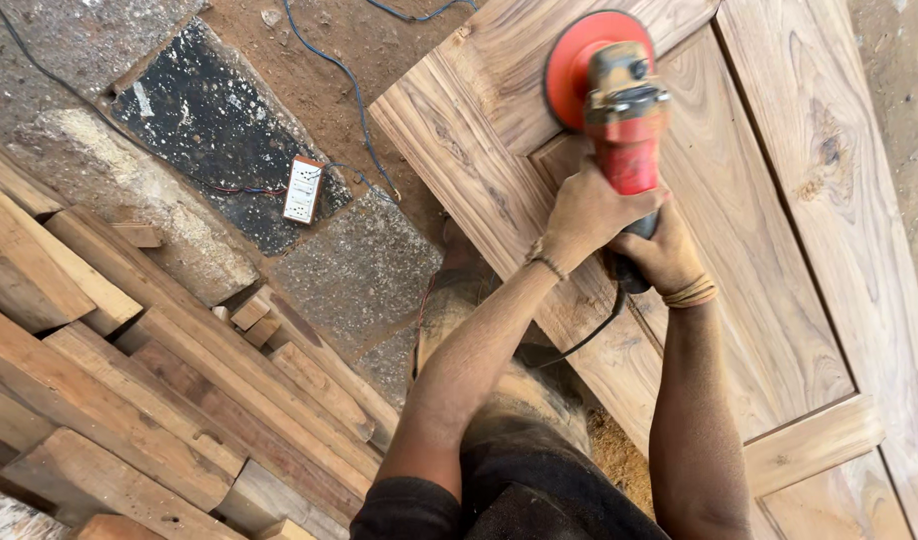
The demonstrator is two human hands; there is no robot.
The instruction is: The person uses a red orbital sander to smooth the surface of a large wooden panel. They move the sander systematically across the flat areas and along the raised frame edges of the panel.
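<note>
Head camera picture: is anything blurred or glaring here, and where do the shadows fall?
Head view: even, soft daylight with no glare; the red sander and both hands, left hand and right hand, look sharp, as does the grain of the wooden door panel. Only faint shadow lies under the arms; straight planks bend slightly toward the frame's edge.

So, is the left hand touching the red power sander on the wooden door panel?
Touching. The head view shows the left hand wrapped around the red power sander body, with no gap visible.
</note>
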